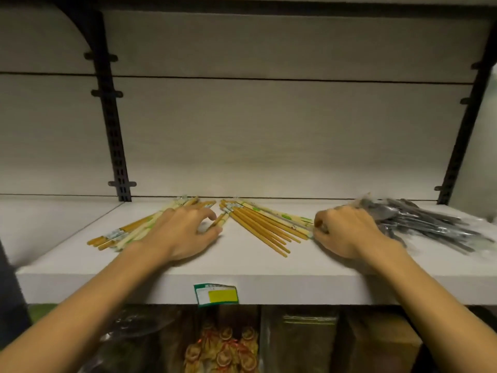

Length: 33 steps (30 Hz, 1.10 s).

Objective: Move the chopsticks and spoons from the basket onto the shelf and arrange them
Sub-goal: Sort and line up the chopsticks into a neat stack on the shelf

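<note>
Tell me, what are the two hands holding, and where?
The left hand pinches chopsticks near their thick ends. The right hand grips the middle chopstick pile at its right edge.

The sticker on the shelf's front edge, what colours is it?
Green border with a yellow patch; the price label shows in the head view.

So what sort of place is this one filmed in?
Most likely a shop aisle. The white shelf has a price label on its front edge, slotted uprights behind, packaged chopsticks and spoons laid out, and bagged goods below.
</note>
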{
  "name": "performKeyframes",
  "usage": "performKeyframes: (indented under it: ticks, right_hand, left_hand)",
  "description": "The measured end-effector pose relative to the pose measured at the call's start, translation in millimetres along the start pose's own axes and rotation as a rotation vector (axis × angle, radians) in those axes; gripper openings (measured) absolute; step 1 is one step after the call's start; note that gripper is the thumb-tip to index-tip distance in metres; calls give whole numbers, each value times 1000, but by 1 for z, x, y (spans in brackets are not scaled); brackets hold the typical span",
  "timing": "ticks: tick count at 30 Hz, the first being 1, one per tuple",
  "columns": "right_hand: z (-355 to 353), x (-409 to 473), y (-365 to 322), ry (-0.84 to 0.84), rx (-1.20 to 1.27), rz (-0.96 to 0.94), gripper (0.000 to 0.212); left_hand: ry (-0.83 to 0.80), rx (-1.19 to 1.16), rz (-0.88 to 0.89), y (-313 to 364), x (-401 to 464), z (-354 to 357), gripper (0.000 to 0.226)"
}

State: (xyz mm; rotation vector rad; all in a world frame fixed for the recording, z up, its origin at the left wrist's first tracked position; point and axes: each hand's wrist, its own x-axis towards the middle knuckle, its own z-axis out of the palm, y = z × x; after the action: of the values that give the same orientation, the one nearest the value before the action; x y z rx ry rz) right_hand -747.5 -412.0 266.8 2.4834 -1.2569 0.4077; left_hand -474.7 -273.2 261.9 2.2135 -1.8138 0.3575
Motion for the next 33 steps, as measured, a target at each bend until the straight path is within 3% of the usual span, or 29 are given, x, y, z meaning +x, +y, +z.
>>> performKeyframes:
  ticks: [8,12,25,30,33]
  right_hand:
    - [2,-25,-19,-21,-9,248,36]
    - [-6,-31,-21,7,-12,296,20]
    - [-5,-29,-30,155,471,249,9]
    - [-4,-23,-46,106,636,156,15]
    - [-6,-19,-53,-14,721,40,27]
  left_hand:
    - [12,-183,312,29,27,10,43]
    - [-25,-282,379,43,38,15,41]
    - [-69,-328,342,28,54,25,34]
    - [-74,-282,315,19,55,27,35]
    - [-73,-259,289,14,54,27,35]
